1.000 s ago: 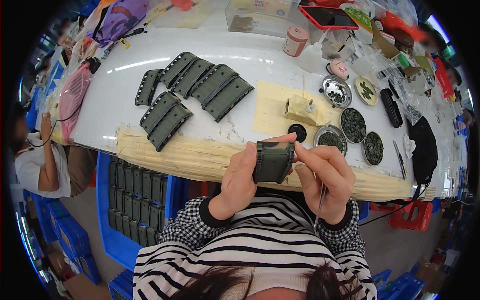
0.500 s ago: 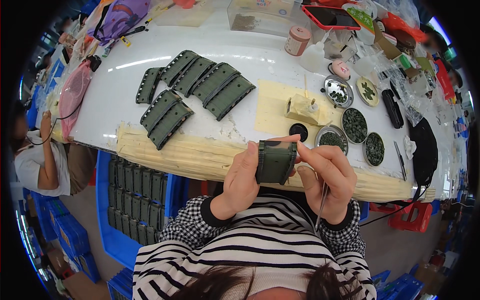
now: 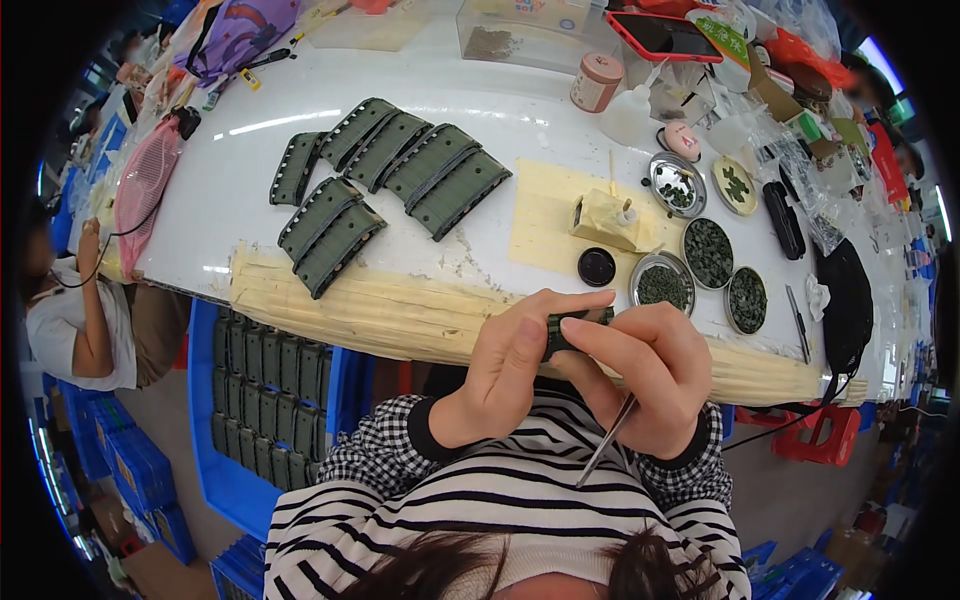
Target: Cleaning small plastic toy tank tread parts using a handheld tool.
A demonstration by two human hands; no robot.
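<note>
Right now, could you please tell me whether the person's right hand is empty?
No, the right hand holds a slim metal tool while also touching the dark green piece held in the left hand.

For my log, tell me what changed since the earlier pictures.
The green curved piece has turned and shifted slightly right, showing less of its face. The left hand moved right with it; the metal tool in the right hand swung its tip leftward. Nothing was let go. The other green pieces stayed put.

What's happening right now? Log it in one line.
left hand: holds green part | right hand: touches part, holds metal tool | table: green parts left, dishes right
</note>
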